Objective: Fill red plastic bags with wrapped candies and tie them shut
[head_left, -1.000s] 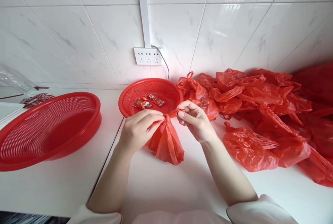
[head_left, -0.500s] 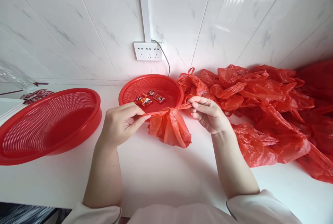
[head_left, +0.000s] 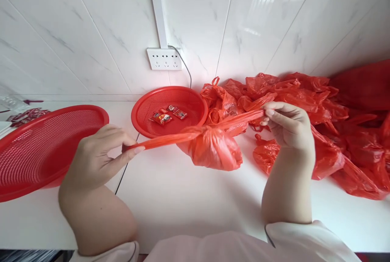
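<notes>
A red plastic bag (head_left: 213, 148) hangs above the white table, its body bulging and its neck gathered at a knot. My left hand (head_left: 100, 154) pinches the end of one long handle, drawn out to the left. With thumb and fingers closed, my right hand (head_left: 288, 124) grips the other handle, stretched up to the right. What fills the bag is hidden. Just behind it stands a round red basket (head_left: 138, 109) holding several small printed packets (head_left: 164, 119).
A larger red basket (head_left: 102, 118) stands at the left, with red-and-white packets (head_left: 29, 116) behind it. Crumpled red plastic bags (head_left: 292, 91) are heaped at the right. A socket panel (head_left: 164, 59) with a grey cable is on the tiled wall. A seam crosses the table (head_left: 183, 205).
My hands have moved farther apart, pulling both bag handles out long and taut. The bag's body now looks rounder and sits slightly farther right. The view has shifted a little.
</notes>
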### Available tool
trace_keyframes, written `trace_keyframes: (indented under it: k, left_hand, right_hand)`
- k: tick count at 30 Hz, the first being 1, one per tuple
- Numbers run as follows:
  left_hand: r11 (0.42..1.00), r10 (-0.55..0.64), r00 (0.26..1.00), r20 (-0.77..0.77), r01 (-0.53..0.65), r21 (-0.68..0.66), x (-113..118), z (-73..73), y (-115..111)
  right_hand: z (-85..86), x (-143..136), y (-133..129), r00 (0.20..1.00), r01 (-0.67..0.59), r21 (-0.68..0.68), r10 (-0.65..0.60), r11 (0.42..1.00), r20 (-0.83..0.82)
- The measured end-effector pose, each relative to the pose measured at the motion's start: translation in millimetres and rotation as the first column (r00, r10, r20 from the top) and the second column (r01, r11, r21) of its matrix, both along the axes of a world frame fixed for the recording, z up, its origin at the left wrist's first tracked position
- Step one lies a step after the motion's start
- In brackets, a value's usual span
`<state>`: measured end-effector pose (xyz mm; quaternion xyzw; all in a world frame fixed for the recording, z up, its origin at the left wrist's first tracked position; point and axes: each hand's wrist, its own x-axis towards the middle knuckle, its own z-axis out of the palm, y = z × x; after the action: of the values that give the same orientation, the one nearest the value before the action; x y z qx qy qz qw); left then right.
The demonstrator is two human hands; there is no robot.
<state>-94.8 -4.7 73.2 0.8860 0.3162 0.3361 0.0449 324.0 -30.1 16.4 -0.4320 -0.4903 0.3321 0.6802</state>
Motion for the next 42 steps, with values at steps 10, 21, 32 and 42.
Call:
trace_keyframes:
  k: [10,21,32,42]
  left_hand:
    - [0.898,0.065,0.952,-0.298,-0.186,-0.399,25.7,-9.2,2.0]
    - [0.808,0.035,0.940,-0.339,-0.226,-0.543,41.0,-25.5,7.8]
    - [0.635,0.131,0.844,-0.520,-0.474,-0.610,45.3,-26.6,17.2]
    - [0.608,0.113,0.854,-0.508,-0.463,-0.645,41.0,-30.6,23.5]
  right_hand:
    - [18.6,-9.7,-28.5,0.831,-0.004,-0.066,0.040,0.998,0.555]
    - [-70.5,-113.5,-33.1,0.234,-0.119,-0.511,0.524,0.852,0.819]
    - [-15.9,-4.8,-79.6,0.601,0.135,-0.438,0.278,0.889,0.750]
    - [-47.1,201.8,-76.2,0.239,0.914,-0.144,-0.217,0.378,0.946]
